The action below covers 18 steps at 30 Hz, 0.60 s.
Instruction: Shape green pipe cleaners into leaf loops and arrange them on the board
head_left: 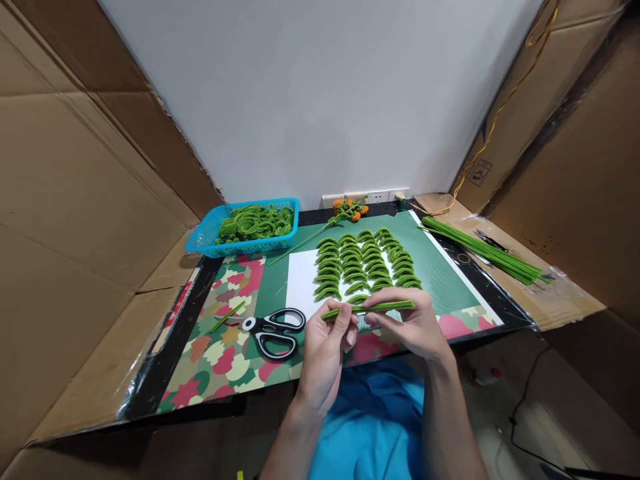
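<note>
Above the front of the table, my left hand (326, 343) and my right hand (414, 328) hold a short bunch of green pipe cleaners (397, 306) lying nearly level. My left thumb and fingers pinch its left end. The right fingers close around it near the middle, and its right end sticks out over that hand. Just beyond, bent green pipe-cleaner pieces (353, 259) lie in several rows on a white sheet (300, 273). Black-and-white scissors (275, 337) rest left of my left hand, with a short cut green piece (227, 317) by their blades.
A blue basket (203, 248) with looped green pipe cleaners (255, 223) stands at the back left. Near the wall lies an orange flower stem (351, 211). Long green pipe cleaners (483, 252) and small pliers (493, 241) lie on the right. Cardboard walls (85, 200) flank the table.
</note>
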Tool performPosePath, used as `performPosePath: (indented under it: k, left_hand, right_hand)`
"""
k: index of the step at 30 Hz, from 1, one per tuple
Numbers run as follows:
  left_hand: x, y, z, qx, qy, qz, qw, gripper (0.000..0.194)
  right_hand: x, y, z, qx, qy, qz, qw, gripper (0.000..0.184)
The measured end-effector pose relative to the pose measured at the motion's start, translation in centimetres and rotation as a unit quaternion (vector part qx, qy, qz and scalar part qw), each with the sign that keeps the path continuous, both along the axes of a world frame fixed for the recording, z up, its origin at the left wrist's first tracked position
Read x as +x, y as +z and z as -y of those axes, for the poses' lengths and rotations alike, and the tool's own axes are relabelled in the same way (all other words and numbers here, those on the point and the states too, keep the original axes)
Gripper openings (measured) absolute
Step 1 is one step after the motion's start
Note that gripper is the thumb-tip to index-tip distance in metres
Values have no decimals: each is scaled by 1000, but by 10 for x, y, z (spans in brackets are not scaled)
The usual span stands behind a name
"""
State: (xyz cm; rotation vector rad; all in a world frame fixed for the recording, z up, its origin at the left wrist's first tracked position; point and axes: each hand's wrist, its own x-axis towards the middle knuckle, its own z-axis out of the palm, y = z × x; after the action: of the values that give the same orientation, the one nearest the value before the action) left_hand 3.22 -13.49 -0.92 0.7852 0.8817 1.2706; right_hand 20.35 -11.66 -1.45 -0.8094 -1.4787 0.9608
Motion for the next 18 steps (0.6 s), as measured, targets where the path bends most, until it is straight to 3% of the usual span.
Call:
performPosePath:
  k: [6,12,18]
  left_hand:
    - [-7,3,1,-53,-67,11,996,41]
    - [-7,2,-1,-80,-76,23,994,42]
    - [-3,-1,0,-62,-58,26,996,42]
  right_hand:
    - [5,2,-1,18,77,29,996,10]
    - [5,-1,-4,39,44,37,998,8]
    - [-2,-2,-7,74,-14,26,997,4]
